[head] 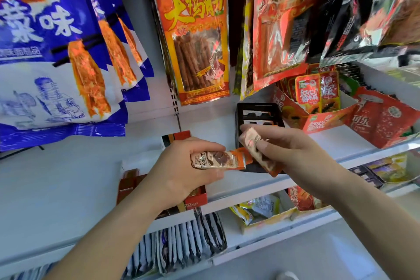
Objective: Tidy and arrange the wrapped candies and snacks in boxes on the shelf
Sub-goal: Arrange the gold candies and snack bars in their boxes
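"大鸡筋" on hanging orange snack bag [193, 36]

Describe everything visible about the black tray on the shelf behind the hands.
The black tray is an open-topped rectangular display box, apparently thin plastic or card, standing flat on the white shelf beside a red carton. Its far end shows a few pale packets lying flat inside. Its near end is hidden by the right hand and the wrapped bar it holds, so the fill level there cannot be judged.

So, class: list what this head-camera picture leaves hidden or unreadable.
- Black tray: front contents hidden behind the right hand.
- Red box: contents covered by the left hand.
- Right hand's wrapped candy: print blurred.
- Blue snack bag: cut by the left edge.
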Tool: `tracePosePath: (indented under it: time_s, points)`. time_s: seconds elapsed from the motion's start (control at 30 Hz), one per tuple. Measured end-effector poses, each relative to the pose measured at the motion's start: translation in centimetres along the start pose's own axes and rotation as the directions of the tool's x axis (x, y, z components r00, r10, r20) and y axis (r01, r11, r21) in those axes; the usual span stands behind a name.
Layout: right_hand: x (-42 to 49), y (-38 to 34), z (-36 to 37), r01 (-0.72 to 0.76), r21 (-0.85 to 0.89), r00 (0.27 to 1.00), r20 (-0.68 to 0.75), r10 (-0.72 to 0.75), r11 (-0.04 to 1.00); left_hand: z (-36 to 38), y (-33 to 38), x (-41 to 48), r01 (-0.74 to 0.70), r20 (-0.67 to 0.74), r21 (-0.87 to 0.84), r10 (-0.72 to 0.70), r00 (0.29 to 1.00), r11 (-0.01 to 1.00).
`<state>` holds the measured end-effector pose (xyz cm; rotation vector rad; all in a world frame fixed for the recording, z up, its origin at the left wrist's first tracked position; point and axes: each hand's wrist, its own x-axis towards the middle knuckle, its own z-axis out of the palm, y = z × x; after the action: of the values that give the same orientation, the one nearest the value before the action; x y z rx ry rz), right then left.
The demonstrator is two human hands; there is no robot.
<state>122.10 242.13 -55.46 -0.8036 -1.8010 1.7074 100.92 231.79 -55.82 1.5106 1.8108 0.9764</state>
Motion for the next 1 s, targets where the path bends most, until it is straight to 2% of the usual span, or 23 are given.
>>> tracePosePath:
  time_s: [0.13, 0.27, 0.37, 0.47, 0.53, 0.6, 0.73, 0.8, 1.0]
  points:
    - [0.1, -0.2, 0.0, 0.044, -0.225, 0.999, -0.003, -0.045, 0.973, 0.7, 0.7, 0.0, 0.013, 0.032, -0.022, -0.012, 0.999, 1.000]
    - [0.2, -0.2, -0.5, 0.047, -0.246, 0.998, -0.021, -0.054, 0.968, 1.1, 1.2, -0.1, 0.012, 0.052, -0.035, -0.010, 0.999, 0.999]
    - [0.3, -0.1, 0.0, 0.075, -0.340, 0.997, -0.007, -0.082, 0.938, 1.3, 1.3, 0.0, 0.017, 0.059, -0.058, -0.013, 0.998, 0.998]
    - [0.6, 0.2, 0.6, 0.076, -0.438, 0.990, -0.073, -0.120, 0.896, 1.5, 1.3, 0.1, 0.001, 0.078, -0.054, 0.003, 0.997, 0.999]
    - [0.7, 0.2, 0.9, 0.029, -0.434, 0.987, -0.128, -0.094, 0.901, 1.5, 1.4, 0.1, -0.007, 0.077, -0.060, 0.012, 0.997, 0.998]
    - [1.0, 0.2, 0.9, -0.060, -0.387, 0.989, -0.146, 0.002, 0.920, 1.4, 1.4, 0.1, -0.011, 0.078, -0.069, 0.017, 0.997, 0.998]
    - [0.9, 0.3, 1.1, -0.200, -0.273, 0.976, 0.026, 0.216, 0.941, 1.4, 1.4, 0.1, -0.009, 0.096, -0.099, 0.018, 0.995, 0.995]
    - [1.0, 0.4, 1.5, -0.201, -0.259, 0.974, 0.050, 0.221, 0.945, 1.6, 1.3, 0.1, -0.025, 0.095, -0.107, 0.035, 0.995, 0.994]
    - [1.4, 0.7, 2.0, -0.184, -0.242, 0.983, -0.028, 0.182, 0.953, 1.8, 1.1, 0.4, -0.057, 0.047, -0.136, 0.064, 0.997, 0.989]
